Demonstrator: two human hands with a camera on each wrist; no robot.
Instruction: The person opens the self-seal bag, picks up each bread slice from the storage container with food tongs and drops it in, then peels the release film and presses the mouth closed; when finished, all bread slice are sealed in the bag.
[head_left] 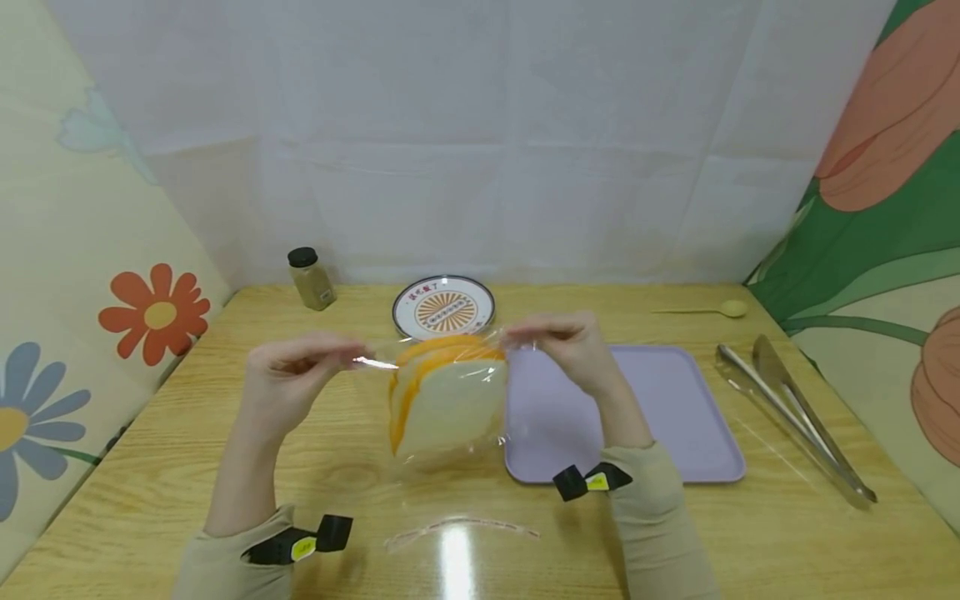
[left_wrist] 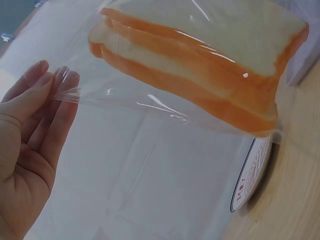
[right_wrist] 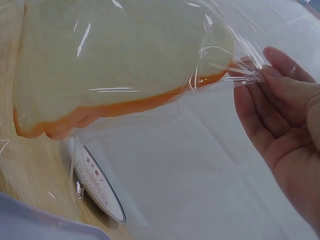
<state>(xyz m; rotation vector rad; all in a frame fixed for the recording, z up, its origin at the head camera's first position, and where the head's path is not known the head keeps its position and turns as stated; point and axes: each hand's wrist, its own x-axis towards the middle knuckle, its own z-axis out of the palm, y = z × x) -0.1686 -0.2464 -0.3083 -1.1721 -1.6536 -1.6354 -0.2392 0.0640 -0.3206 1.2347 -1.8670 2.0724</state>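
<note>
A clear plastic bag (left_wrist: 115, 102) hangs stretched between both hands above the table. Inside it are bread slices (head_left: 453, 408), pale with orange crusts, leaning against each other. My left hand (head_left: 292, 383) pinches one upper corner of the bag between thumb and fingers, which shows closely in the left wrist view. The opposite upper corner is pinched by my right hand (head_left: 570, 346); the film gathers in creases at the fingertips in the right wrist view. Neither hand touches the bread itself.
Behind the bag lies a round patterned plate (head_left: 445, 307), with a black-capped jar (head_left: 311, 279) to its left. A lilac tray (head_left: 660, 417) sits to the right. Beyond it are metal tongs (head_left: 798, 421) and a yellow spoon (head_left: 731, 309). A twist-tie-like strip (head_left: 465, 523) lies in front.
</note>
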